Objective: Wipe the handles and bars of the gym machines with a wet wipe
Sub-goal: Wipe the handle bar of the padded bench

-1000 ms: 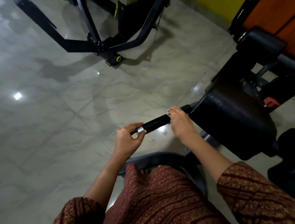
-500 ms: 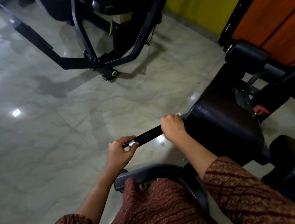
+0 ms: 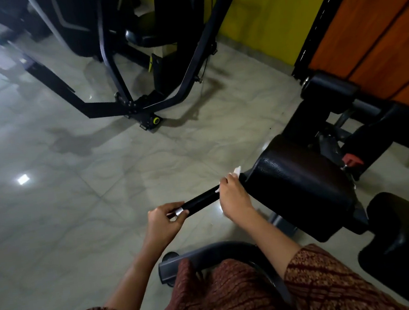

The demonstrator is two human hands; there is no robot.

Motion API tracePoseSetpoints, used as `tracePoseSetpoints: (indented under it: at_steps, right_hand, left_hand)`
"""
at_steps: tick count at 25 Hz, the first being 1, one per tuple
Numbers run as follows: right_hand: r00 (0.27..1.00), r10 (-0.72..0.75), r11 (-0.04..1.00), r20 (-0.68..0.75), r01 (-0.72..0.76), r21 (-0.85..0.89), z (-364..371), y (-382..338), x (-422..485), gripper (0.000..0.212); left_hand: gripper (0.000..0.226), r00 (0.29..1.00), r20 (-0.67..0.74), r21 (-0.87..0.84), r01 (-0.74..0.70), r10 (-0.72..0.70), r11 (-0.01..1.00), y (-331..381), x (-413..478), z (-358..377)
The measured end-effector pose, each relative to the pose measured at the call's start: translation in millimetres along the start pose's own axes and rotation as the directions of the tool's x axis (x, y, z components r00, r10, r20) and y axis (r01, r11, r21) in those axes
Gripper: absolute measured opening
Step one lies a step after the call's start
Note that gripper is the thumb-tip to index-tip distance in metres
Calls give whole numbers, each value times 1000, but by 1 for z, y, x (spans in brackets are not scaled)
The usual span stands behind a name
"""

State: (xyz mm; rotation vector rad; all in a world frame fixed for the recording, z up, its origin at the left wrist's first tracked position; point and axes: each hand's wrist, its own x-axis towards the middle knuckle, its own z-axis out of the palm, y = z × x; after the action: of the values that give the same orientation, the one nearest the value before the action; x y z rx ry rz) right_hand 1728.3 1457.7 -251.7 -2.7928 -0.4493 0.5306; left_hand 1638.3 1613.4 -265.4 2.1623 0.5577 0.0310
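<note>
While the left hand (image 3: 164, 222) pinches the silver-capped tip of the handle (image 3: 201, 201), the right hand (image 3: 233, 197) curls round its far end, wet wipe (image 3: 237, 170) bunched beneath the fingers, just beside the pad (image 3: 299, 190). One handle under way; the machine frame (image 3: 116, 106) beyond the fingertips probably waits.

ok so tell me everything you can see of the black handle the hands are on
The handle is a short, round black bar with a matte sleeve that looks like rubber or foam, and a silver band near its free end. It juts out from the side of the black pad, above the floor, sloping up toward it. The left hand pinches the banded end; the right hand wraps the pad end, pressing a white wet wipe against it.
</note>
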Motion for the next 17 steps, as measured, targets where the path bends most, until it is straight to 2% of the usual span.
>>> tracePoseSetpoints:
  at_steps: [4, 8, 11, 14, 17]
  right_hand:
    - [1000, 17, 992, -17, -15, 126, -2, -13, -9, 23]
    - [991, -127, 955, -27, 130, 267, 6, -30, -24, 13]
    - [985, -162, 935, -55, 171, 312, 28, -24, -23, 33]
    - [980, -165, 936, -113, 192, 296, 38, -24, -29, 42]
    - [924, -374, 887, -84, 382, 259, 38, -31, -41, 55]
  left_hand:
    - [21, 1000, 2, -11, 11, -10, 1000, 2, 1, -1]
    - [23, 999, 38, -14, 4, -4, 1000, -1, 2, -3]
    - [22, 1000, 20, -7, -7, 7, 1000, -3, 3, -2]
    - [22, 999, 40, -30, -20, 21, 999, -4, 3, -3]
    - [21, 997, 69, -67, -29, 33, 997, -3, 3, -5]
